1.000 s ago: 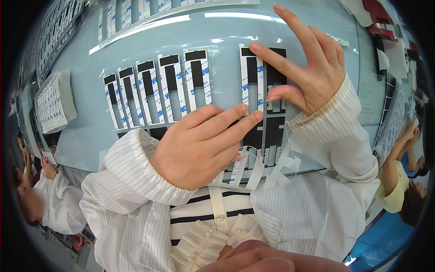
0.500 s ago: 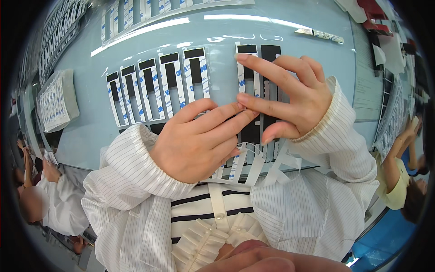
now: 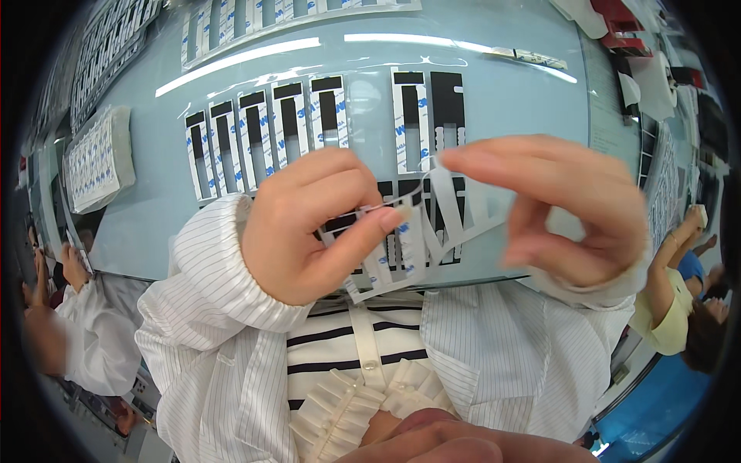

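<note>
My left hand [image 3: 305, 231] pinches a thin white strip sheet [image 3: 445, 204] between thumb and fingers. Pale slats and a few blue-printed strips of this sheet hang over the table's near edge. My right hand [image 3: 579, 204], smeared by motion, is curved with thumb and forefinger apart; its forefinger tip is beside the top of a pale slat, and I cannot tell whether they touch. Beyond the hands lies a flat black piece [image 3: 448, 100], next to a black piece framed in blue-printed white adhesive [image 3: 422, 127]. More framed pieces [image 3: 299, 108] form a row to the left.
A plastic-wrapped stack of printed strips [image 3: 100, 158] sits at the left. A sheet of adhesive strips [image 3: 228, 23] lies at the far edge, a slim white stick-like object [image 3: 536, 59] at far right. People [image 3: 668, 316] work on both sides.
My hands have parted: the right moved right and its fingers curled, while the left turned so its thumb shows on the strip sheet. The sheet now stands higher in front of the black pieces.
</note>
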Demonstrator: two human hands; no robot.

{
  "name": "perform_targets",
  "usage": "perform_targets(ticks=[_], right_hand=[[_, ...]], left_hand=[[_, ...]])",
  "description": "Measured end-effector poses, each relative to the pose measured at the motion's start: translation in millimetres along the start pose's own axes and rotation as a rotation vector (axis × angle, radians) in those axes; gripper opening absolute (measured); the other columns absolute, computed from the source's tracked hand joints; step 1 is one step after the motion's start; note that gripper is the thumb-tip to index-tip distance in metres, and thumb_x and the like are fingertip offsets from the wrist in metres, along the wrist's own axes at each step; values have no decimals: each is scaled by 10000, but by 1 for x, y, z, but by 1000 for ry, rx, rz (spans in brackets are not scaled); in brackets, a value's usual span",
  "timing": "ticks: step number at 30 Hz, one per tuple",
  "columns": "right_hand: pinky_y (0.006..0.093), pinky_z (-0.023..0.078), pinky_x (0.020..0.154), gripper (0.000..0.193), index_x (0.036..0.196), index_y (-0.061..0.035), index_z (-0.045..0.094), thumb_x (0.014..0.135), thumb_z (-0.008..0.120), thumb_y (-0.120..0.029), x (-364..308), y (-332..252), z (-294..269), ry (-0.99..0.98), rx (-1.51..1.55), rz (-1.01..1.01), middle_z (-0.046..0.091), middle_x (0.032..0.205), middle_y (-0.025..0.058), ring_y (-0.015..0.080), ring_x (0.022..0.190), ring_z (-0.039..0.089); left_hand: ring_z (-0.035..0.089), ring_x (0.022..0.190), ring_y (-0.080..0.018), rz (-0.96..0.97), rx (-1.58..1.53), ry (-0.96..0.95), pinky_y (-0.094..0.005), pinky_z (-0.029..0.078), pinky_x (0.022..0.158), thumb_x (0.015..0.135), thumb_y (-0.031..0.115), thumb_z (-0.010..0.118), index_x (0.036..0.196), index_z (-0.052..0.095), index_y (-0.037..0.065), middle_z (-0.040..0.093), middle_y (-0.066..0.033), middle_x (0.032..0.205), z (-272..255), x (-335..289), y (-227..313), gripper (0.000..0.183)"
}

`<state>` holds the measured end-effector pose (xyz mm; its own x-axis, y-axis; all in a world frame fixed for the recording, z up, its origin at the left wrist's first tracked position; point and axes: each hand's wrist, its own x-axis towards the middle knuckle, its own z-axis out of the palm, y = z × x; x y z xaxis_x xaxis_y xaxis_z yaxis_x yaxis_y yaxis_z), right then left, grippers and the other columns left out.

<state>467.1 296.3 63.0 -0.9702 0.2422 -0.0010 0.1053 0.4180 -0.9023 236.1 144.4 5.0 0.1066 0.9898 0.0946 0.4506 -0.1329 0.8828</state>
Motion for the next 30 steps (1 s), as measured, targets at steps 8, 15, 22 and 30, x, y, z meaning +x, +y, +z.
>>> perform_targets(ticks=[8, 15, 22, 30], right_hand=[[207, 463, 575, 138, 1011, 40, 716, 878, 698, 6, 5, 31, 40, 145, 180, 199, 697, 909, 107, 96, 645, 616], [241, 503, 735, 85, 975, 38, 706, 920, 664, -11, 9, 24, 40, 74, 822, 519, 686, 902, 82, 117, 806, 644], [243, 484, 777, 122, 1018, 10, 715, 906, 696, -35, 11, 35, 57, -144, 564, 530, 668, 988, 85, 113, 853, 615], [189, 377, 526, 221, 1055, -44, 735, 839, 774, -26, -5, 19, 49, 228, 351, 288, 647, 865, 23, 18, 598, 512]], left_hand=[[551, 636, -76, -314, -436, -143, -231, 421, 517, 805, 103, 837, 811, 671, 18, 624, -23, 791, -2, -1, -1, 187], [574, 680, -60, -238, -559, -92, -200, 449, 544, 785, 64, 846, 874, 728, 31, 649, -30, 875, 5, -6, -11, 151], [608, 708, -51, -22, -623, -93, -180, 447, 547, 768, 20, 845, 893, 745, 9, 720, -74, 959, 7, -7, -17, 160], [542, 615, -29, -253, -606, -15, -178, 395, 520, 779, 39, 844, 882, 742, 9, 714, -65, 882, 7, -7, -11, 149]])
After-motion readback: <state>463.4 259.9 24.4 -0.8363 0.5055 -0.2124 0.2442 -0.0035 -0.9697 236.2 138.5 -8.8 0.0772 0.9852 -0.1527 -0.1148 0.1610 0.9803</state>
